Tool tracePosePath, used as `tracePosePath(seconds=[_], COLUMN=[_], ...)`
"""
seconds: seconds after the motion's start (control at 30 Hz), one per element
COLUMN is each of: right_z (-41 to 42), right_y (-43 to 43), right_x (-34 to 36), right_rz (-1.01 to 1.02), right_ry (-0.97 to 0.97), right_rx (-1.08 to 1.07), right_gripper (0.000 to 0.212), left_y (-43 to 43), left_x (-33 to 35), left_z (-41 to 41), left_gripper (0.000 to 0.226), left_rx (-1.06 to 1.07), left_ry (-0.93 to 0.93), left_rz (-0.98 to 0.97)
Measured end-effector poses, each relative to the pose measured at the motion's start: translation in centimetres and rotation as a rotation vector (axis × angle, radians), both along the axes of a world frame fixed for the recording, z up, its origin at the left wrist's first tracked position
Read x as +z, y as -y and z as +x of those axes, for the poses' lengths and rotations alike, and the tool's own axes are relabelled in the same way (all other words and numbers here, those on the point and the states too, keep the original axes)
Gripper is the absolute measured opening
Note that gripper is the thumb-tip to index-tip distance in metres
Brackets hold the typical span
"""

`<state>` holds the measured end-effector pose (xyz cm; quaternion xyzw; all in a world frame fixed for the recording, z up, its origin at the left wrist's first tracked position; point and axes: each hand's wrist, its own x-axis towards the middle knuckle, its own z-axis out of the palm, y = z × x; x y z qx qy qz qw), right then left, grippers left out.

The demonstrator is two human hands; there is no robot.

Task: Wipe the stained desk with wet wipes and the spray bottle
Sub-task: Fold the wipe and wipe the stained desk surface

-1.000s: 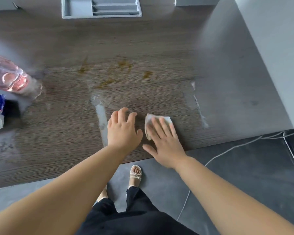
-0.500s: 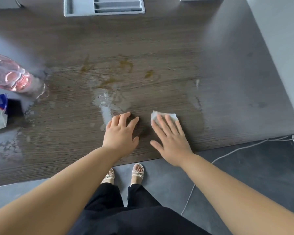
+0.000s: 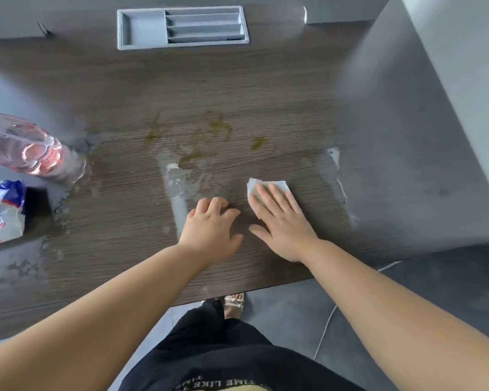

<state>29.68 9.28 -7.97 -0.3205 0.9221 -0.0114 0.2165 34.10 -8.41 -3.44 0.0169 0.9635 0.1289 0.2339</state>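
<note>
The right hand (image 3: 280, 221) lies flat on the dark wood-grain table (image 3: 294, 88), fingers straight and close together. It presses a folded white wet wipe (image 3: 268, 184) under the fingertips, and the wipe's far edge shows at 12 o'clock of the fingers. Just beside it, at its 9 o'clock, the left hand (image 3: 212, 230) rests on the table holding nothing, fingers loosely bent with the tips on the surface. Brownish-yellow stains (image 3: 220, 126) sit at 12 o'clock of the two hands, apart from the wipe (a few smears with blurred edges). A pale wet streak (image 3: 178, 190) runs from the stains toward the left hand's fingers, and a second streak (image 3: 340, 187) lies at 3 o'clock of the wipe. Well off at 9 o'clock a clear spray bottle (image 3: 26, 148) of pinkish liquid stands on the table, its top out of view, with a wipes pack (image 3: 0, 213) at its 6 o'clock. A grey tray (image 3: 141, 29) sits at the table's far edge, at 12 o'clock
</note>
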Motion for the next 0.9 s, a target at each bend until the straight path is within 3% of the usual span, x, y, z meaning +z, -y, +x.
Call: tracePosePath(seconds=[0.07, 0.2, 0.27, 0.37, 0.47, 0.57, 0.67, 0.77, 0.9], right_z=[-1.4, -5.2, -5.2, -2.5, -1.9, -5.7, -8.7, -7.4, -4.8], right_y=[-2.7, -1.5, 1.9, 3.2, -0.9, -1.3, 3.4, 5.8, 0.0], right_x=[0.0, 0.0, 0.0, -0.2, 0.5, 0.6, 0.6, 0.7, 0.6], right_rz=[0.011, 0.070, 0.091, 0.033, 0.023, 0.039, 0.057, 0.023, 0.043], right_ry=[0.001, 0.055, 0.040, 0.020, 0.003, 0.045, 0.089, 0.104, 0.068], right_rx=[-0.016, -0.510, -0.628, -0.400, -0.171, -0.467, -0.729, -0.438, -0.057], right_gripper=[0.070, 0.061, 0.065, 0.065, 0.068, 0.060, 0.066, 0.067, 0.066], left_y=[0.7, 2.3, 2.7, 2.9, 2.9, 2.5, 2.0, 1.8, 1.6], left_x=[0.2, 0.1, 0.0, -0.2, -0.2, 0.1, 0.4, 0.7, 0.6], left_z=[-0.6, -1.4, -1.4, -1.4, -1.5, -1.8, -2.2, -2.4, -2.3], left_gripper=[0.056, 0.059, 0.060, 0.059, 0.058, 0.057, 0.059, 0.063, 0.071], left_rx=[-0.008, 0.059, 0.088, 0.076, 0.081, 0.074, 0.048, 0.047, 0.030], left_ry=[-0.029, -0.042, -0.036, -0.039, -0.029, 0.001, 0.043, 0.069, 0.079], left_rz=[-0.013, -0.031, -0.036, -0.036, -0.028, -0.041, -0.094, -0.128, -0.159])
